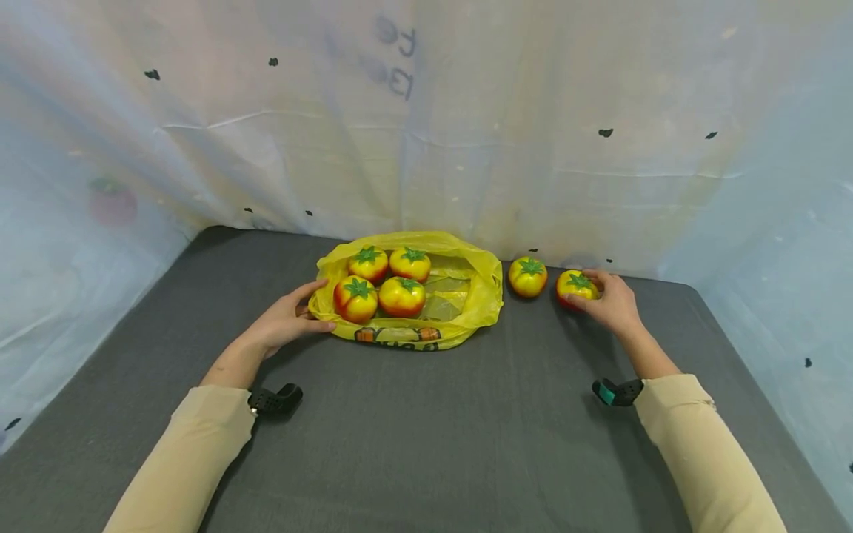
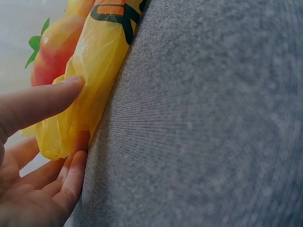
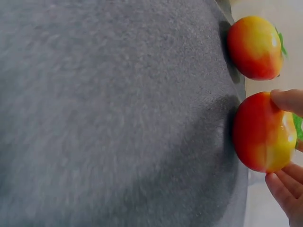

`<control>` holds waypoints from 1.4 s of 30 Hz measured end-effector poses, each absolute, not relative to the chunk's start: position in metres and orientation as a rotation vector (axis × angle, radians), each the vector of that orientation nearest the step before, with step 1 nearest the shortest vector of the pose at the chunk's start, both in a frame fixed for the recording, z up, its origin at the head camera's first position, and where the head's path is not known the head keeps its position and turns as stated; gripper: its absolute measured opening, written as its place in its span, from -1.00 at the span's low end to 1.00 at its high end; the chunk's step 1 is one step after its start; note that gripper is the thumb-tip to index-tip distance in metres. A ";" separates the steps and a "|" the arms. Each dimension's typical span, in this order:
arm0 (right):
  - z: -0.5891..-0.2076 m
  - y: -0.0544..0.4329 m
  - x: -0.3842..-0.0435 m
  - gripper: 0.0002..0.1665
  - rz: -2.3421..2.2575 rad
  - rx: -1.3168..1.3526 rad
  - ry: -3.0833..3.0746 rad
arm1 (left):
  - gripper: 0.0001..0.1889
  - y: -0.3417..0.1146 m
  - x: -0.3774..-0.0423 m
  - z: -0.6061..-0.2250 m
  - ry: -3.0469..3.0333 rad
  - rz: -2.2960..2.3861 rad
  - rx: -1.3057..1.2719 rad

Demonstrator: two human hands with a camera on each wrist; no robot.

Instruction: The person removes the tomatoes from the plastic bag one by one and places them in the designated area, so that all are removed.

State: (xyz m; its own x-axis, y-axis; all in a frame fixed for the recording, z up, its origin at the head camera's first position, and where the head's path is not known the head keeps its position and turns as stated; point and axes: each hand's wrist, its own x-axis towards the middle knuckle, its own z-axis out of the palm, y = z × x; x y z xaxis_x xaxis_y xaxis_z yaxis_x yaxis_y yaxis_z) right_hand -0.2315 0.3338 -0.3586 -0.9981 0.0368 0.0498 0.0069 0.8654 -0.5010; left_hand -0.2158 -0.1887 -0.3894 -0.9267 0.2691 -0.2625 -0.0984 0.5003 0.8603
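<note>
A yellow plastic bag (image 1: 483, 296) lies with its mouth rolled wide, and several red-and-yellow tomatoes with green leafy tops, one of them a front tomato (image 1: 402, 297), sit in its left half. My left hand (image 1: 288, 320) grips the bag's left end, thumb (image 2: 52, 100) on the near side and fingers curled at the end. To the right, my right hand (image 1: 614, 302) holds a tomato (image 3: 258, 132) between thumb and fingertips, close over the table. Between that hand and the bag stands another loose tomato (image 1: 527, 277).
The dark grey table (image 1: 426, 429) runs back to a pale plastic sheet (image 1: 506, 148) hanging behind it. Similar sheeting (image 1: 800, 296) closes in the sides. Black wristbands (image 1: 276, 400) show at both wrists.
</note>
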 end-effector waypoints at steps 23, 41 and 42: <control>-0.353 0.329 -0.234 -0.10 0.933 -0.136 -2.968 | -0.02 -0.186 -0.216 -0.391 2.421 1.383 0.142; -0.318 0.280 -0.247 -0.18 1.036 0.066 -2.828 | -0.01 -0.188 -0.213 -0.389 2.417 1.370 0.127; -0.318 0.275 -0.248 -0.18 1.053 0.069 -2.815 | -0.02 -0.187 -0.214 -0.389 2.421 1.364 0.125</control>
